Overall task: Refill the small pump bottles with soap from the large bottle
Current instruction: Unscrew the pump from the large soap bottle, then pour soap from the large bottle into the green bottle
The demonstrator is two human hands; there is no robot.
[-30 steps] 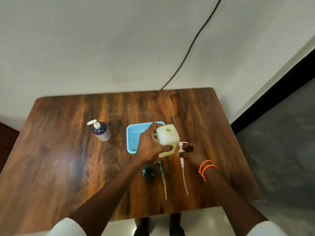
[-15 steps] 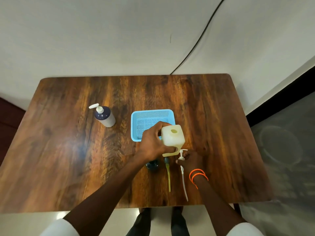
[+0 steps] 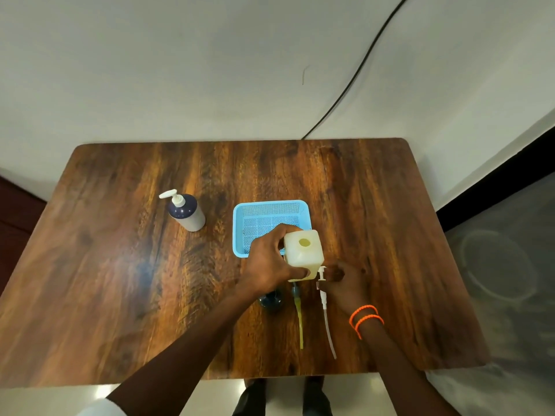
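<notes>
While the large bottle (image 3: 304,258) was gripped by the curled fingers of the left hand (image 3: 270,262) near the table's (image 3: 120,265) centre, its open mouth faced up. A white pump (image 3: 322,283) at its 4 o'clock was pinched by the right hand (image 3: 345,285). A capped small pump bottle (image 3: 185,212) stood at 10 o'clock, a blue basket (image 3: 240,223) at 12, touching the large bottle or not could not be told.
</notes>
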